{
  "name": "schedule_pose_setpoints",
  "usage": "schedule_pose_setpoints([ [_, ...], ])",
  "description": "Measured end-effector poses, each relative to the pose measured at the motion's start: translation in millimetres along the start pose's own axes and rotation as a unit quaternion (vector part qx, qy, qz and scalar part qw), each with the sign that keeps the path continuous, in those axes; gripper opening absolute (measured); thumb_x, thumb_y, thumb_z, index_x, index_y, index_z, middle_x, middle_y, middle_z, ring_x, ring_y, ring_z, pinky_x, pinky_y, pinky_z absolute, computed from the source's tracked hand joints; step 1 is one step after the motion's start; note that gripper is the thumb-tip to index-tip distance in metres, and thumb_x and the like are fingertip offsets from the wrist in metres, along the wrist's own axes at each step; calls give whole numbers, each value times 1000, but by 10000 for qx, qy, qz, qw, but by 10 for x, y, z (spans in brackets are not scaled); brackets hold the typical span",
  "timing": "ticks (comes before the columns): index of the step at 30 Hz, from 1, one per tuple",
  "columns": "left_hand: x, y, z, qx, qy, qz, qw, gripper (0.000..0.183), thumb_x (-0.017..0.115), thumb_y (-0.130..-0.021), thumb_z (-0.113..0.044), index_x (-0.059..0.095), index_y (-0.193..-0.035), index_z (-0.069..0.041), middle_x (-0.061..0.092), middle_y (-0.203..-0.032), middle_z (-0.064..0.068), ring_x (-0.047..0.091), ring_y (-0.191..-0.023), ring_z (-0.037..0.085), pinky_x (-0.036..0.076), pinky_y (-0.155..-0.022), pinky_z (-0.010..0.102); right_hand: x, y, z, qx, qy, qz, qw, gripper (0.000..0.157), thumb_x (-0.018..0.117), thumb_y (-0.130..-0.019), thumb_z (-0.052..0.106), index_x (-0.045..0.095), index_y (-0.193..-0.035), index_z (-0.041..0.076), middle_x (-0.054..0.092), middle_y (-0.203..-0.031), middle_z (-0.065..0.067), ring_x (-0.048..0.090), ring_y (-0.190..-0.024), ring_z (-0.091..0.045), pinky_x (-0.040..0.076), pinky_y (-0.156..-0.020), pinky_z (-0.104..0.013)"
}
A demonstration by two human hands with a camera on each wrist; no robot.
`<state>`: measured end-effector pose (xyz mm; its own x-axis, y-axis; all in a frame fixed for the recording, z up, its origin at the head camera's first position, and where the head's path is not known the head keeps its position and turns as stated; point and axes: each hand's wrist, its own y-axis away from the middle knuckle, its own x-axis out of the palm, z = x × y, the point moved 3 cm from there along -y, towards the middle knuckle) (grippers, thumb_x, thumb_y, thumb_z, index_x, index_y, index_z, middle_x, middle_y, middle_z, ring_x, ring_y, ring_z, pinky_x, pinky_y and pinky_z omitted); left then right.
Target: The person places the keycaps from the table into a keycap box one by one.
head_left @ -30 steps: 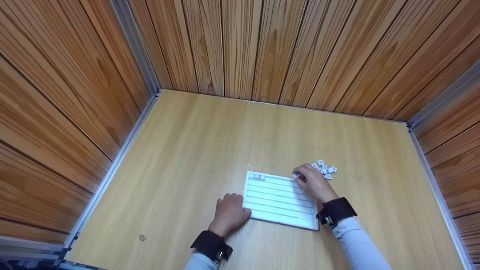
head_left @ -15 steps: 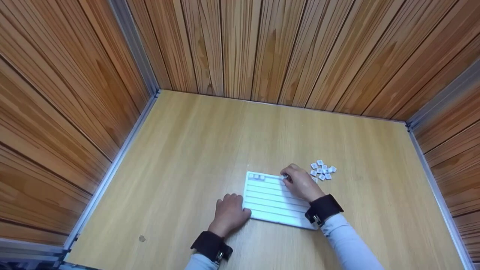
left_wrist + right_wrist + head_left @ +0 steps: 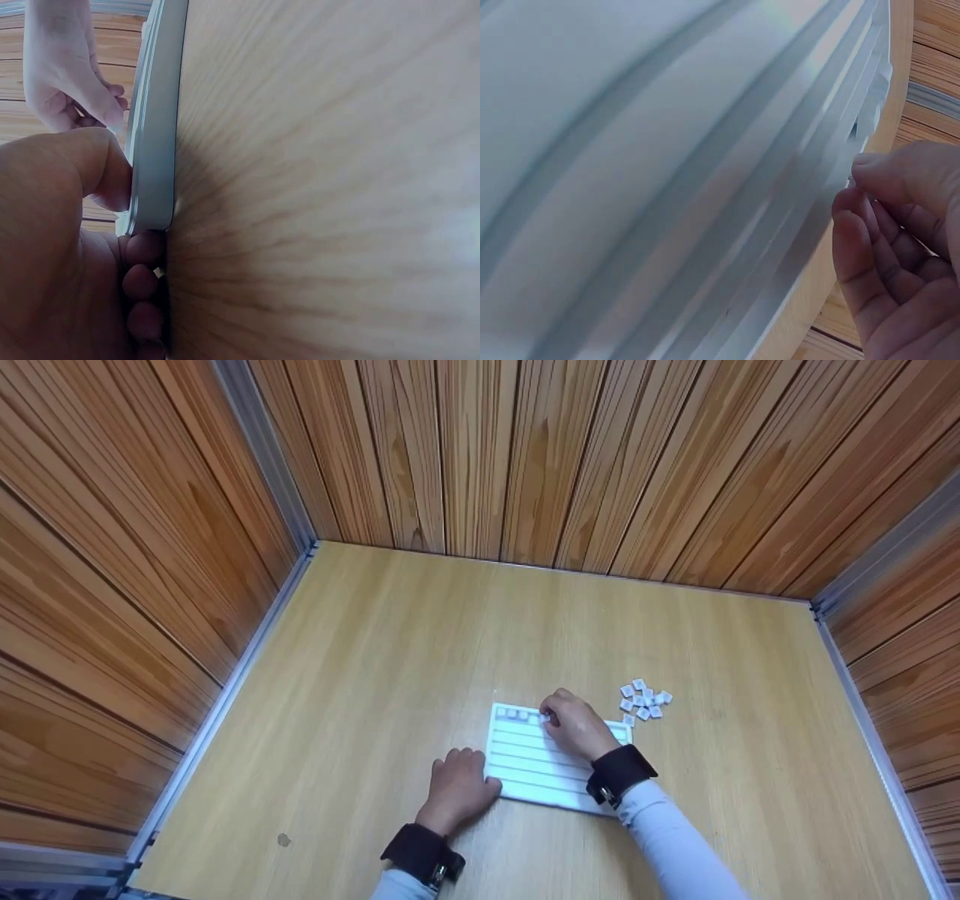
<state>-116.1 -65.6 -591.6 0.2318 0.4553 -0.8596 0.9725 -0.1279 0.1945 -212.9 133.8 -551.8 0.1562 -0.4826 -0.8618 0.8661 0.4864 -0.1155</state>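
A white board (image 3: 536, 769) with raised parallel ridges lies flat on the wooden table. Along its left edge, my left hand (image 3: 459, 787) holds it: the thumb (image 3: 112, 176) lies over the rim while the curled fingers (image 3: 142, 281) sit against the side, near the tabletop. Over the board's top row, my right hand (image 3: 579, 727) pinches a small white tile (image 3: 545, 718) between thumb and fingertips; the tile is mostly hidden by them. Several similar tiles (image 3: 512, 714) stand in that row at the top left corner, just left of the pinched one.
Several loose white tiles (image 3: 643, 712) lie in a pile on the table, beyond the board's top right corner. One of them (image 3: 628, 720) is close to that corner. Wood-panelled walls (image 3: 480, 457) enclose the table at the back and both sides.
My right hand has moved left along the board's top row with the tile, away from the loose pile, uncovering more of it. The left hand has stayed at the board's edge.
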Motion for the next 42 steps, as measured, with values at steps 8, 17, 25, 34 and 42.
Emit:
schedule_pose_setpoints([
  [8,3,-2,12,-16,7,62,10000,28,62,-85,-33,64,-98,-8,51,-84,1,43,-83,22,37,-76,41,90,-87,82,42,52,-2,10000,16,74,-82,-6,70,-96,1,61,-88,-7,62,-79,-21,54,-73,-37],
  [17,-14,1,8,147,-135,-202,9996,23,62,-82,-32,60,-86,-9,49,-78,1,44,-79,22,36,-72,41,130,-119,120,-584,59,-320,9978,16,74,-79,-9,68,-91,-1,60,-85,-9,62,-77,-22,53,-69,-36],
  [25,-5,-11,12,52,-1,-59,10000,23,63,-83,-31,62,-90,-9,49,-79,0,43,-79,21,35,-73,41,154,-110,110,-437,44,-192,9989,22,76,-78,-9,66,-95,1,59,-88,-7,62,-79,-21,54,-71,-35],
  [34,-7,2,6,26,39,-46,10000,23,63,-83,-32,62,-90,-10,49,-79,0,42,-79,21,36,-73,41,4,-57,28,118,-82,-155,9998,22,78,-82,-1,67,-100,4,60,-91,-5,60,-80,-18,53,-73,-35],
  [42,-20,19,-2,74,54,-115,9999,20,62,-83,-30,60,-87,-11,48,-78,0,41,-78,21,34,-72,40,-122,63,-111,330,208,-131,9992,22,78,-83,5,68,-103,5,63,-94,-7,63,-80,-22,53,-71,-39],
])
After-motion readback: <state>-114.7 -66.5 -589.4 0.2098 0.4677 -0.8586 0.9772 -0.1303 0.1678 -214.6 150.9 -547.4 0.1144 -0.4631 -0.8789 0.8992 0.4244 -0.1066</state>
